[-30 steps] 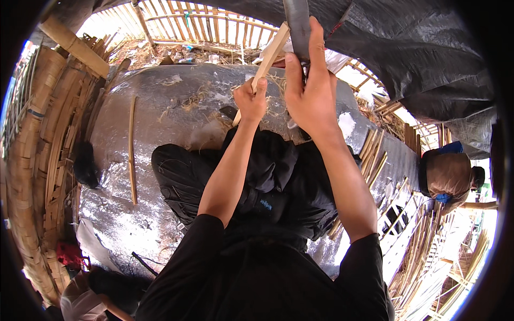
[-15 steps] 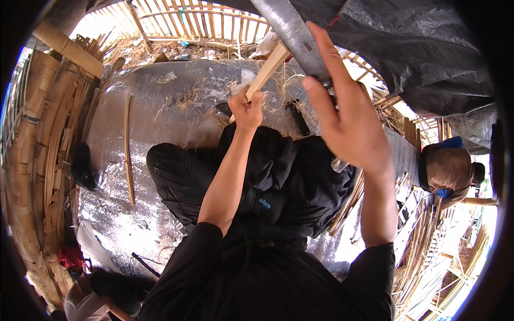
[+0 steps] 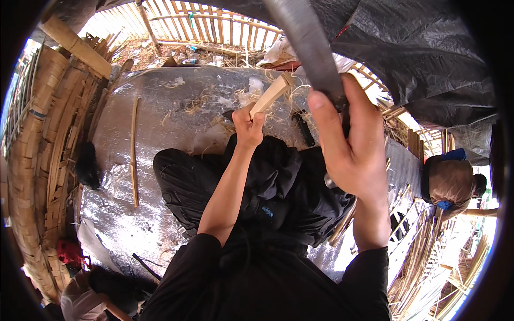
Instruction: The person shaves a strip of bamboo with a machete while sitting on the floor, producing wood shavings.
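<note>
My left hand (image 3: 248,128) is closed around the lower part of a pale strip of split bamboo or wood (image 3: 272,95), which slants up and to the right. A broad grey machete (image 3: 311,48) is in my right hand (image 3: 354,147), raised close to the camera. Its blade points up and left, apart from the strip, and my fingers largely hide the handle. On the mat between my hands lies a black-handled tool (image 3: 305,129). Curly shavings (image 3: 201,101) are scattered beyond my crossed legs (image 3: 214,176).
A shiny silver mat (image 3: 115,214) covers the floor, with a long thin strip (image 3: 134,155) at left. Woven bamboo (image 3: 32,160) walls the left side. Split sticks (image 3: 428,257) pile up at right near a brown bundle (image 3: 452,179). Another person (image 3: 83,299) is at lower left.
The machete and my right hand have moved down and slightly right, toward me. The strip in my left hand now tilts further right and looks shorter. The view has shifted slightly.
</note>
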Demonstrator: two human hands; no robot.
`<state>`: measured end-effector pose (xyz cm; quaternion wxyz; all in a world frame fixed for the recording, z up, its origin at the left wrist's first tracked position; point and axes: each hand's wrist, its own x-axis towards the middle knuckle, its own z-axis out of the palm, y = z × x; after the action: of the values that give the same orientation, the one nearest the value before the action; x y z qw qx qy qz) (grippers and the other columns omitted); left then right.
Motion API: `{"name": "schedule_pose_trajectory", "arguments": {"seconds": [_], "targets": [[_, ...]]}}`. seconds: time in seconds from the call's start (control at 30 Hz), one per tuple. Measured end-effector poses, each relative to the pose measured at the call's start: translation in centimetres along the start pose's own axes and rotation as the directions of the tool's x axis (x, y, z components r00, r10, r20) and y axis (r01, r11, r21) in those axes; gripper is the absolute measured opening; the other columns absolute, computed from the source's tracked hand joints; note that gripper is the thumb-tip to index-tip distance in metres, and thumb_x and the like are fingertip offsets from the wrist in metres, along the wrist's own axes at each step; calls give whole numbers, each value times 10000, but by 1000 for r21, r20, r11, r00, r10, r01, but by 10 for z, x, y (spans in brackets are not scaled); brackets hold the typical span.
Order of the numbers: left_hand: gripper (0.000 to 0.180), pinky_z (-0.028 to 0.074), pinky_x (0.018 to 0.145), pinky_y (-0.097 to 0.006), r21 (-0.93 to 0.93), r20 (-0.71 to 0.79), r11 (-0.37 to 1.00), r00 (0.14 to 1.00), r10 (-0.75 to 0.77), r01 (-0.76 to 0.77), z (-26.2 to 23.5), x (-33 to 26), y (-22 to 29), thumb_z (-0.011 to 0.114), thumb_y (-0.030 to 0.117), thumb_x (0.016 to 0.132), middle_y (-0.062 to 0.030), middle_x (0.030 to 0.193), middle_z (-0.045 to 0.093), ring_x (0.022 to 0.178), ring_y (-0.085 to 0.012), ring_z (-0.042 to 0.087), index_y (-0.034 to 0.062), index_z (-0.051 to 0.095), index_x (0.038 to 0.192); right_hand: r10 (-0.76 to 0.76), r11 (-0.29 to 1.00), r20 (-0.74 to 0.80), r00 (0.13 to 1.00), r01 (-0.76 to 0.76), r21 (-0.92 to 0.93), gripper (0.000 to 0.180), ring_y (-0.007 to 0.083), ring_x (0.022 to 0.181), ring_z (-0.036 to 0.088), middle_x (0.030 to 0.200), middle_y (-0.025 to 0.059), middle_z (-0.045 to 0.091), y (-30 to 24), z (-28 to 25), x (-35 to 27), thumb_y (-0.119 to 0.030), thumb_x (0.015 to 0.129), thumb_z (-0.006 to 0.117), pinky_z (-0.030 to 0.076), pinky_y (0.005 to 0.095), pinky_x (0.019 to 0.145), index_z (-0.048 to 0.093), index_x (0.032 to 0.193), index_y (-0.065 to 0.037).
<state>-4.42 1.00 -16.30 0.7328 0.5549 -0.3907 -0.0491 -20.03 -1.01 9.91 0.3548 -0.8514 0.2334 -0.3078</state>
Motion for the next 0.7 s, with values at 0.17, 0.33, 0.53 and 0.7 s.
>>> {"name": "schedule_pose_trajectory", "arguments": {"seconds": [0.17,0.33,0.53,0.7], "targets": [[772,278,465,-340,17,-36,999,999,37,-37,2,-1,-6,489,711,943,-43,516,382,475,-141,386,4,473,635,-38,994,-5,999,37,-105,215,60,565,465,647,38,520,-12,-6,-1,-198,1019,596,354,275,497,585,1066,12],[759,284,462,-342,41,-58,998,997,54,-52,4,0,-7,505,700,942,-53,511,379,463,-159,393,11,474,625,3,996,-127,992,-15,-92,297,213,610,567,725,164,577,-16,8,-9,-219,1019,584,411,385,543,529,1174,27],[710,312,461,-336,60,-110,995,991,81,-74,13,-6,-8,549,667,937,-51,504,408,453,-175,428,25,526,634,119,974,26,993,-112,-199,282,407,599,577,754,228,594,-18,3,-2,-196,1017,570,427,466,589,530,1181,30],[673,328,456,-331,59,-105,994,990,93,-87,18,-1,-8,586,643,930,-46,499,427,446,-166,444,35,547,641,-41,996,-159,986,29,-81,204,237,518,589,653,111,580,-24,3,-5,-151,1006,577,425,369,485,511,1084,26]]}}
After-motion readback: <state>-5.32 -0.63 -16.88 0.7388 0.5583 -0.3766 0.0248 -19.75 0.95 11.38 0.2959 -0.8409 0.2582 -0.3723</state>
